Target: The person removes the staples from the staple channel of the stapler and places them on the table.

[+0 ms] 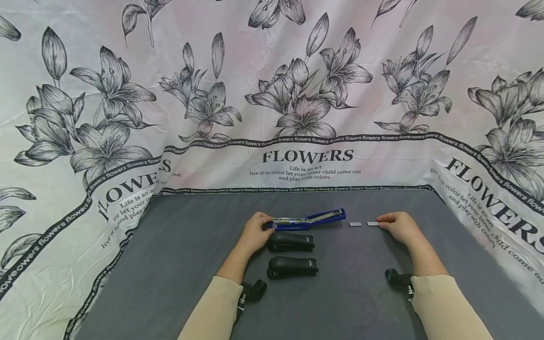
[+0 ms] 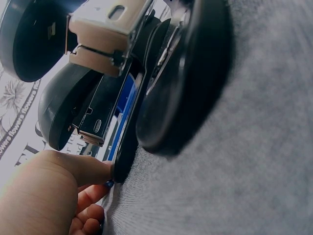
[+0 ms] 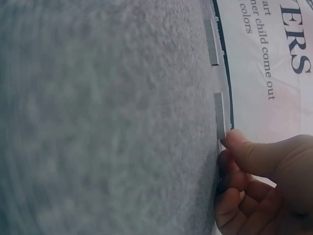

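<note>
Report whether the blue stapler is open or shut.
Open: in the head view, the blue stapler lies spread out lengthwise, exposing the metal inside.

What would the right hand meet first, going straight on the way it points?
Past the right strip that it pinches, the right hand would probably meet the left strip first; they look roughly in line, though depth is hard to judge.

Head view facing forward and down over gray table (image 1: pixel 340 302), left-wrist view close on black staplers (image 2: pixel 188 103), right-wrist view low, sharing staple strips (image 3: pixel 220 116) with head view
</note>
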Demonstrator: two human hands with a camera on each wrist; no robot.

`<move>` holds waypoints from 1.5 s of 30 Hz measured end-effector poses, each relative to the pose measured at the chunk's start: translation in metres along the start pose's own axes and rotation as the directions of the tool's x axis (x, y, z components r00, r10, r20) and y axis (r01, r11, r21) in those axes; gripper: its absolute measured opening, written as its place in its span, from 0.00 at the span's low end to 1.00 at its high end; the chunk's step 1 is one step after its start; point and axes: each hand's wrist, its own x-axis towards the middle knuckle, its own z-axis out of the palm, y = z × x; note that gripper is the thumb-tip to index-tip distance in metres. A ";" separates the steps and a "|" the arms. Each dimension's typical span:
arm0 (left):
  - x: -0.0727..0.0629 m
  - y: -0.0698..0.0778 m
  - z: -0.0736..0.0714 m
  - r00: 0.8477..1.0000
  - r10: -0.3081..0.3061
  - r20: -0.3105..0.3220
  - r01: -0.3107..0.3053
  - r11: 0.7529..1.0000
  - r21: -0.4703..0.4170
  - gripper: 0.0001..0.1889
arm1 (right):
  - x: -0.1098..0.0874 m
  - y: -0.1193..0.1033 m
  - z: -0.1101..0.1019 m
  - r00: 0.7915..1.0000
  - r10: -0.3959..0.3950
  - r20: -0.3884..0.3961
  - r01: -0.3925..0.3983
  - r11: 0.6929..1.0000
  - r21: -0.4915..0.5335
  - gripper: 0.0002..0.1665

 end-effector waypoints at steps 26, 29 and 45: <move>0.000 -0.003 0.001 1.000 0.004 0.001 -0.004 1.000 0.011 0.17 | -0.015 -0.086 -0.012 0.978 -0.209 0.003 0.208 0.975 0.078 0.28; 0.000 -0.003 0.001 1.000 0.003 -0.003 -0.003 1.000 0.007 0.17 | -0.018 -0.100 -0.011 0.972 -0.234 0.009 0.232 0.968 0.089 0.27; 0.000 -0.002 0.001 1.000 -0.003 0.003 0.003 1.000 0.012 0.17 | -0.031 -0.173 0.012 0.925 -0.376 0.051 0.368 0.922 0.119 0.20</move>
